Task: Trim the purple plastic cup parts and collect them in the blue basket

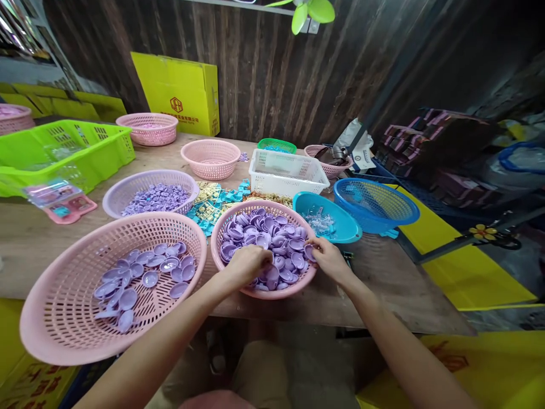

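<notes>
Both hands are in the round pink basket (259, 292) at the front of the table (395, 284). This basket is heaped with little purple shell pieces (264, 233). The left hand (247, 264) is curled down over the pile, with its fingers bent in. I cannot tell what it has hold of, because its fingers hide it. The right hand (326, 258) is at the right rim of the basket, and its fingertips pinch one purple piece (310, 253).

To the left is a big pink oval basket (46, 318). It holds only a thin layer of the same purple pieces (140, 278), spread flat with a lot of bare bottom showing. So it looks like the work is at an early stage: a few pieces lie in the big basket, and a full heap is left in the round one.

Behind them is a pale purple basket (117, 196) with smaller purple bits. There is also a white crate (287, 182), a blue bowl (340, 230), a blue basket (377, 207) and a green crate (63, 150).
</notes>
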Tool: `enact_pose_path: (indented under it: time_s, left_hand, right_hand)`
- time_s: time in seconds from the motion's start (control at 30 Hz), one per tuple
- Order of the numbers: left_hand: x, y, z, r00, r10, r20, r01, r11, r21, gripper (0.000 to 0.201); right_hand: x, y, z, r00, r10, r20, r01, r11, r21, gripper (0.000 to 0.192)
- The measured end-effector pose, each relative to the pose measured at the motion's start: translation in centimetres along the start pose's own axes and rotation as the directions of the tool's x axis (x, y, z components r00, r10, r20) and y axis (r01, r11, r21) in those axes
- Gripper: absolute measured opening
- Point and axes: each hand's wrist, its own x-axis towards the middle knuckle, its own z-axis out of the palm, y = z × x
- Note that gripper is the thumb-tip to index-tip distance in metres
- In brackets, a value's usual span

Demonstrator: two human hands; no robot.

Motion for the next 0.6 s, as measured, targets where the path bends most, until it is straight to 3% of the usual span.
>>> enact_pose_path:
  time_s: [0.07, 0.17, 0.23, 0.3, 0.37, 0.43, 0.5, 0.6]
  left_hand:
    - [-0.3, -0.4, -0.6, 0.994, -0.105, -0.036, 0.086, 0.938, -0.337, 0.012]
    - [-1.3, 0.1, -1.4, 0.963, -0.255, 0.086, 0.225, 0.588, -0.777, 0.019]
    - [-2.5, 1.2, -1.2, 0.951, -0.200, 0.235, 0.293, 0.349, -0.890, 0.024]
    - [-3.6, 2.8, 0.2, 0.916, -0.015, 0.402, 0.396, 0.206, -0.895, 0.024]
    - [-4.3, 4.4, 2.6, 0.813, 0.170, 0.557, 0.535, 0.158, -0.830, 0.022]
    - [-4.1, 5.5, 5.7, 0.715, 0.220, 0.664, 0.646, 0.157, -0.747, 0.017]
    - [-3.1, 6.3, 8.9, 0.693, 0.105, 0.713, 0.700, 0.142, -0.700, 0.011]
    - [-0.6, 6.7, 12.7, 0.710, -0.140, 0.690, 0.702, 0.082, -0.707, 0.005]
  right_hand:
    - [-0.1, -0.1, -0.1, 0.998, 0.028, 0.058, -0.031, 0.998, 0.060, 0.030]
    - [-0.3, -0.7, 0.3, 0.997, -0.010, 0.079, 0.018, 0.995, -0.095, 0.026]
    - [-0.6, -1.3, 0.8, 0.996, -0.007, 0.085, 0.032, 0.956, -0.291, 0.026]
    - [-0.9, -1.9, 1.5, 0.994, 0.005, 0.107, 0.044, 0.890, -0.454, 0.028]
    - [-1.3, -2.4, 2.2, 0.991, 0.003, 0.133, 0.072, 0.830, -0.553, 0.030]
    - [-1.6, -2.7, 2.7, 0.989, 0.001, 0.148, 0.088, 0.797, -0.597, 0.030]
    - [-1.7, -2.9, 3.0, 0.989, -0.022, 0.149, 0.107, 0.798, -0.593, 0.028]
    - [-1.7, -2.6, 2.6, 0.989, -0.107, 0.100, 0.143, 0.852, -0.504, 0.020]
